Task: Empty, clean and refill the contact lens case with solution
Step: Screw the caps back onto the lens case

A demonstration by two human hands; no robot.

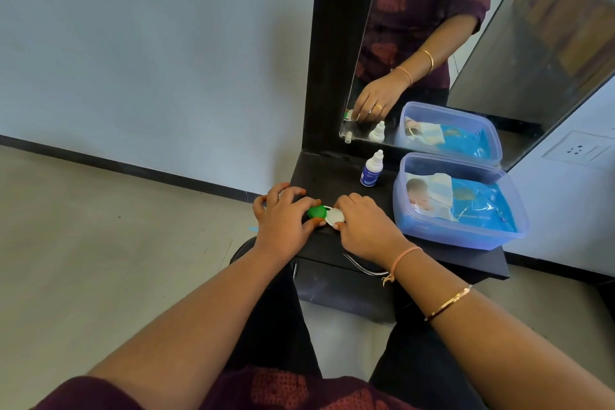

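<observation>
A contact lens case (326, 215) with one green cap and one white cap lies on the black dresser top (332, 173), near its left front corner. My left hand (283, 216) grips the green-capped side between thumb and fingers. My right hand (366, 226) pinches the white cap. A small white solution bottle (372, 170) with a blue label stands upright and capped behind the case, near the mirror.
A clear blue-tinted plastic box (459, 200) holding a blue wipes pack sits at the right of the dresser top. A black-framed mirror (432, 43) stands behind. A drawer handle (362, 266) lies below the front edge. A wall socket (580, 148) is at right.
</observation>
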